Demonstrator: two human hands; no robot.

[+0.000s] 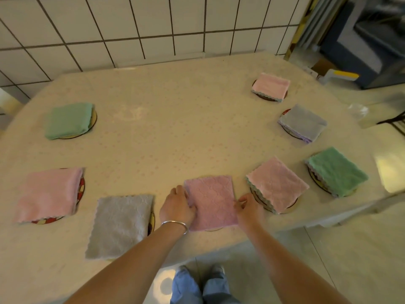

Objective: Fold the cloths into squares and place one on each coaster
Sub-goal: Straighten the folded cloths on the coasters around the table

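Note:
A folded mauve cloth point(211, 201) lies near the table's front edge, almost covering a coaster whose rim point(213, 229) peeks out below it. My left hand point(176, 205) grips the cloth's left edge. Its right edge is pinched by my right hand point(248, 207). Several other folded cloths sit on round coasters: a grey one point(121, 224), a pink one point(49, 194), a green one point(69, 120), a pink one point(277, 184), a green one point(336, 172), a lavender one point(303, 122) and a pink one point(270, 86).
The table point(164, 119) has a pale dotted cover and stands against a white tiled wall point(131, 29). A clear plastic bag point(357, 111) lies off the right edge. My feet point(201, 281) stand on the floor below the front edge.

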